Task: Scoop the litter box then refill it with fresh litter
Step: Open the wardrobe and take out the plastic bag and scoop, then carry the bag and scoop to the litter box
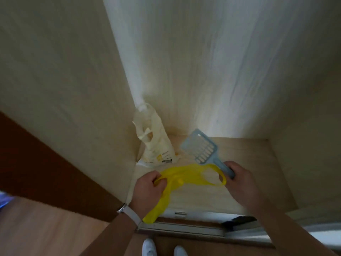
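Step in hand: fetching supplies. The left hand (147, 189) pinches the yellow bag (186, 173); the right hand (238, 180) grips the scoop (203, 148) near the front edge of the shelf (203, 197). The litter sack (156, 143) stands in the back-left corner. Next, probably: lift both out.

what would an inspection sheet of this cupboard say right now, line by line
surface: pale wood-grain cupboard floor
job's things: blue scoop, slotted; yellow bag spanning from the left hand toward the right; cream sack leaning in the back left corner; litter box not in view
clutter: nothing seen
hands: left hand grips the yellow bag; right hand grips the blue scoop by its handle
cables: nothing seen
surroundings: pale cupboard walls, brown door on the left, wood floor, white shoes
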Motion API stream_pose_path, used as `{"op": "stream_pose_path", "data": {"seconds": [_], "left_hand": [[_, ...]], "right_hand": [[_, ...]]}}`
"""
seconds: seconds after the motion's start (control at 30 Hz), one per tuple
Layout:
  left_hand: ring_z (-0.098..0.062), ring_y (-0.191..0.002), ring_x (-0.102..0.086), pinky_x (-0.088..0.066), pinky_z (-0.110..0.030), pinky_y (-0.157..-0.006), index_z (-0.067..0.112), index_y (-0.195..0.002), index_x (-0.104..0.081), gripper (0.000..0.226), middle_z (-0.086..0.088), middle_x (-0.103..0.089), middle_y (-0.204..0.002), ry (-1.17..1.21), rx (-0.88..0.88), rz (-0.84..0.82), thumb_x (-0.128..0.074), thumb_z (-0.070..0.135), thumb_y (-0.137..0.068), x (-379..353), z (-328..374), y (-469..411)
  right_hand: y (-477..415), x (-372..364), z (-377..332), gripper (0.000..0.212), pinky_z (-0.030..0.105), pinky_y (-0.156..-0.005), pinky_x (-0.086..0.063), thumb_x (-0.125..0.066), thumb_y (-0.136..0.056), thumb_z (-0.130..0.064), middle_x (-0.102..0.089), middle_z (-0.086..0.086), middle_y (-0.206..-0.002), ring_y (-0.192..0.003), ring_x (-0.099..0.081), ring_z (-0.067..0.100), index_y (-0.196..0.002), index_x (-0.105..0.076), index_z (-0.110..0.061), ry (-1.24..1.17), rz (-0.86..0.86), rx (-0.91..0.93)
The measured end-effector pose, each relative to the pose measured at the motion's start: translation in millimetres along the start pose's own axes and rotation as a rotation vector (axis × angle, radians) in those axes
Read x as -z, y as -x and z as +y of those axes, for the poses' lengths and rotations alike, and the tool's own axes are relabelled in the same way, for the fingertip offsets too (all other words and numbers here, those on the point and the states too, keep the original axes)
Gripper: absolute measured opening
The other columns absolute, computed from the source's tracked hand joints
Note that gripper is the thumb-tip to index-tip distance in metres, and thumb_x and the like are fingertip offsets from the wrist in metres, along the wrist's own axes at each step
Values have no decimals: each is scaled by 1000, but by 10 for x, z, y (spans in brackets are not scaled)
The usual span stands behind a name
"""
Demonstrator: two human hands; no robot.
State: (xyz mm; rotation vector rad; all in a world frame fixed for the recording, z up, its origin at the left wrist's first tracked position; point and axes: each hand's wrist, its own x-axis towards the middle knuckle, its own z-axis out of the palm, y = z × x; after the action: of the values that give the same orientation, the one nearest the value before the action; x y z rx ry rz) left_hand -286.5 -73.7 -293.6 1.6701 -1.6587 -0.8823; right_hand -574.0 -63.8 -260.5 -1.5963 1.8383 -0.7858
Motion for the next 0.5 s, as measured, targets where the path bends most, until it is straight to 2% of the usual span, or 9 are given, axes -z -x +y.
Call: {"op": "stream_pose_path", "data": {"seconds": [0.1, 0.17, 0.27, 0.33, 0.4, 0.5], "left_hand": [[-9, -49, -41, -30, -25, -48, 12, -61, -49, 31, 0, -40, -51, -13, 46, 66, -59, 37, -78, 191, -42, 208], [-6, -49, -42, -31, -24, -48, 16, -60, -50, 29, 5, -43, -50, -8, 98, 115, -66, 28, -81, 324, -99, 385], [-2, -52, -47, -32, -19, -47, 32, -64, -56, 29, 13, -51, -52, -29, 166, 194, -70, 15, -82, 522, -225, 678], [-2, -54, -49, -34, -20, -48, 36, -73, -59, 27, 14, -54, -56, -28, 208, 257, -71, 15, -83, 659, -343, 878], [-3, -53, -49, -36, -22, -49, 35, -78, -59, 23, 10, -54, -56, -11, 258, 315, -73, 18, -83, 811, -464, 1101], [-4, -52, -47, -38, -25, -51, 37, -74, -60, 24, 10, -53, -54, -15, 289, 370, -74, 20, -84, 1021, -587, 1460]], "right_hand": [[-72, -77, -174, 24, 31, -53, -40, -75, -83, -21, -59, -4, -61, -53, -52, 11, -84, -60, -39, 61, -97, 184], [-77, -160, -314, 19, 30, -51, -39, -76, -82, -23, -57, -3, -60, -54, -52, 12, -82, -62, -36, 58, -141, 275], [-20, -325, -560, 11, 28, -47, -34, -75, -81, -24, -54, 0, -59, -51, -47, 12, -79, -65, -29, 19, -181, 414], [44, -446, -730, 5, 26, -46, -31, -66, -79, -33, -52, -2, -59, -49, -44, 9, -75, -63, -31, -19, -204, 500], [129, -581, -891, 7, 18, -46, -27, -59, -77, -33, -49, -8, -60, -46, -40, 5, -72, -58, -38, -78, -246, 579], [279, -802, -1128, 2, 13, -46, -26, -58, -77, -32, -47, -11, -62, -48, -39, 0, -79, -58, -32, -94, -326, 734]]}}
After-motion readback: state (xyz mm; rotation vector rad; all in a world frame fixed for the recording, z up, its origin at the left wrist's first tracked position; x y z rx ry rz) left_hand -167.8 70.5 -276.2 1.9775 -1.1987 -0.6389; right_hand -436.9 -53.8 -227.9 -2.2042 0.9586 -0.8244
